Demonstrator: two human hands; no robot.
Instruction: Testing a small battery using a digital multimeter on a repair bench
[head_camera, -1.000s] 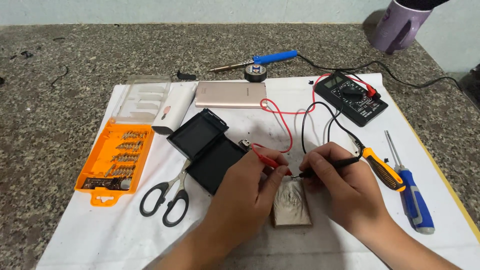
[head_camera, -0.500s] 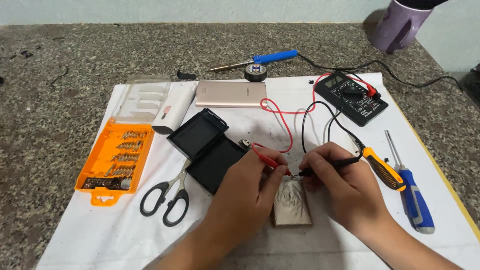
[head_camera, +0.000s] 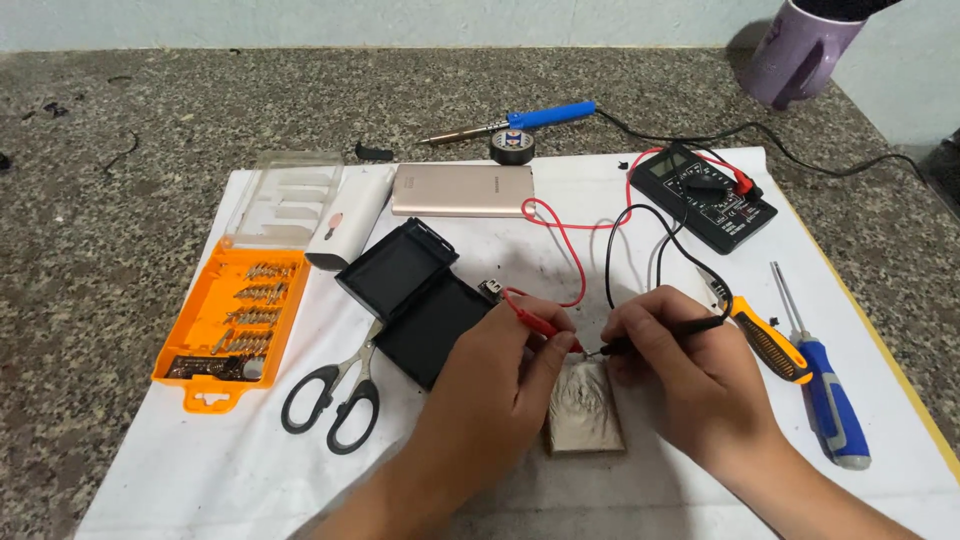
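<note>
Reaching in from below, the left hand (head_camera: 500, 385) pinches a red probe (head_camera: 535, 315) in its fingers, tip pointing down at the silver battery pack (head_camera: 585, 415). The right hand (head_camera: 690, 375) curls around a black probe (head_camera: 670, 330), tip on the same pack. The pack lies flat on the white sheet (head_camera: 600, 215), between both hands. Wires run to the black meter (head_camera: 710, 195).

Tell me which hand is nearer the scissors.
Left. The left hand lies just right of the scissors; the right hand is farther right, beyond the silver pouch.
</note>
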